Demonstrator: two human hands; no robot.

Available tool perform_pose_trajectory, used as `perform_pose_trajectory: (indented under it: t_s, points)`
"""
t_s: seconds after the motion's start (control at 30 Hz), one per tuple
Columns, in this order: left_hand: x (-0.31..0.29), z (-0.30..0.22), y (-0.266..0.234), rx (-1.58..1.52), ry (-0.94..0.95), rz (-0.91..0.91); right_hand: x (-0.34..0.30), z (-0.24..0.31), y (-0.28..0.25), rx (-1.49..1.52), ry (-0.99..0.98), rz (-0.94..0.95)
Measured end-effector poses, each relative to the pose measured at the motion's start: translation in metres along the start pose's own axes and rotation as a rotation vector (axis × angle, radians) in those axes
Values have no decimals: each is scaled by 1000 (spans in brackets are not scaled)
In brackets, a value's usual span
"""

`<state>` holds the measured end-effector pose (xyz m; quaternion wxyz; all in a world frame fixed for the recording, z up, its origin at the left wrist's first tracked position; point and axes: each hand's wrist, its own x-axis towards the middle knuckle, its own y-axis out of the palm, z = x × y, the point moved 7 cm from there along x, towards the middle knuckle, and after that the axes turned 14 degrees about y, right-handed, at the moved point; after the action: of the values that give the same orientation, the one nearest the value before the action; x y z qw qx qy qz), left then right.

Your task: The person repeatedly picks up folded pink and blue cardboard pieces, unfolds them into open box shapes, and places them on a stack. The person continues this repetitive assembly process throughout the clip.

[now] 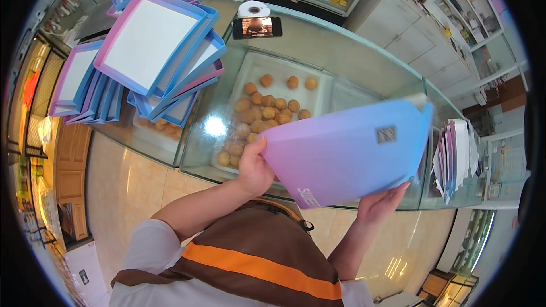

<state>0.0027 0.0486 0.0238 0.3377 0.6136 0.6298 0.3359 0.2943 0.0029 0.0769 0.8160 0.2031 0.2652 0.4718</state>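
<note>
A pink-to-blue cardboard box piece [341,148] is held up over the glass counter, its printed outer face toward me. My left hand [256,167] is closed on its pink left edge, with the thumb on the near face. At the lower right corner, my right hand [384,202] has its fingers along the bottom edge and the blue right side, where a flap bends. Part of the right fingers is hidden behind the cardboard. To the left, a stack of folded shallow boxes [151,42], white inside with pink and blue walls, leans on the counter.
Round brown pastries [267,111] lie in a white tray [324,88] beneath the glass. A phone [257,27] on a white stand [253,8] is at the counter's far edge. Flat cardboard sheets [453,156] stand at the right. More boxes [79,82] are stacked at the left.
</note>
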Motion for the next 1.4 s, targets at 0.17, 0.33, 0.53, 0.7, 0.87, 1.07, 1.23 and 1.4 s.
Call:
perform_pose_trajectory:
  t_s: [0.17,0.33,0.53,0.7,0.87,1.07,1.23,1.4]
  points:
    - [-16,-26,-21,379,-66,153,24,13,-3,-126,-38,68]
    - [-30,-78,15,705,276,283,24,-1,28,-485,-142,372]
    - [-49,-106,75,884,583,187,0,5,91,-552,-91,534]
    - [-53,-87,80,766,519,39,6,11,84,-592,-54,540]
    - [-48,-73,69,840,320,-237,6,7,79,-582,87,535]
    - [-47,-67,94,926,663,9,19,2,58,-435,-13,276]
    - [-55,-67,75,910,869,-163,10,3,57,-448,-118,234]
    - [-52,-68,76,920,644,-43,8,1,54,-454,81,226]
